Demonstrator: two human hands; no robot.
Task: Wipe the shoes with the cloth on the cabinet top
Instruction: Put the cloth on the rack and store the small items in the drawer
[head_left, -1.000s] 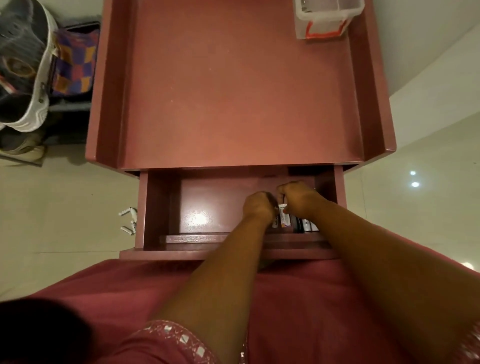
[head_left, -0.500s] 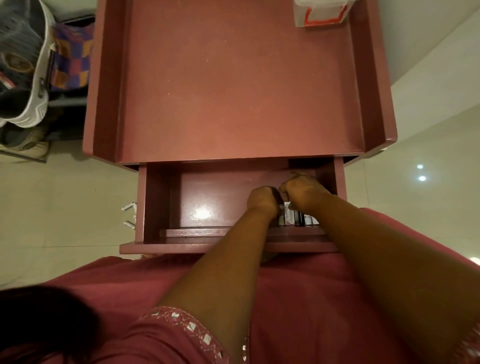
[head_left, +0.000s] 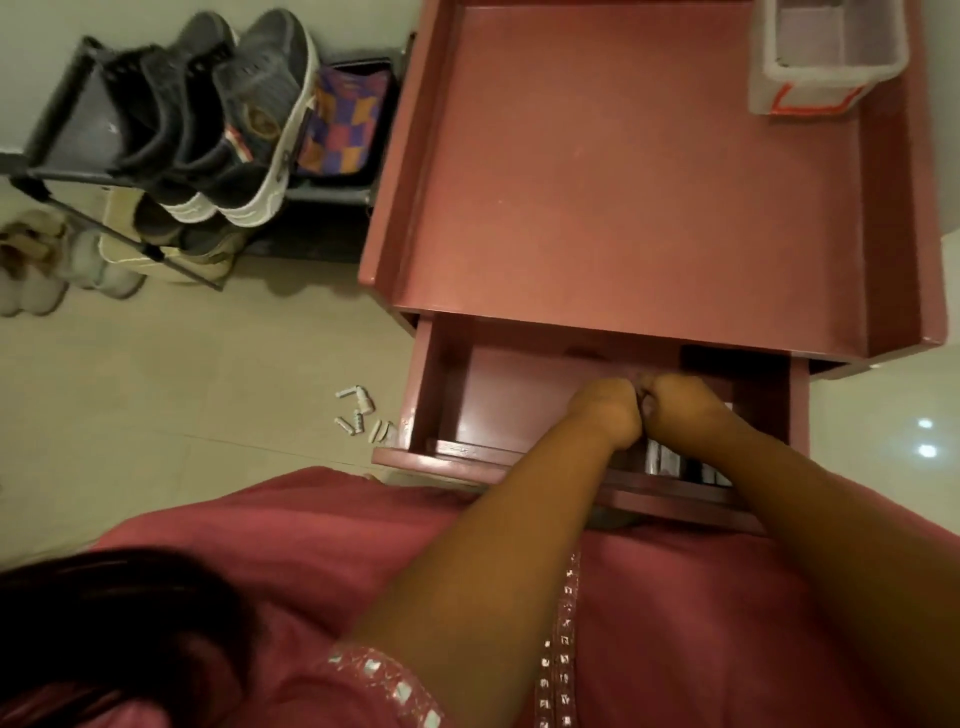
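Both hands were down in the open drawer (head_left: 498, 384) at the worktop's near edge, knuckles touching. The left hand (head_left: 605, 413) and right hand (head_left: 680, 402) were curled into fists, but what they gripped, if anything, could not be told; some small packets (head_left: 662, 460) lay just under them. The shoes (head_left: 228, 130) sat on a rack (head_left: 62, 176) beside the worktop's left edge, well apart from the hands. No cloth showed on the worktop (head_left: 623, 182), which carried only a small basket (head_left: 826, 57) at its far right corner. The sneakers looked light and fairly stiff in their white soles, soft in the knit uppers; holding one by the heel or collar would probably steady it for wiping.
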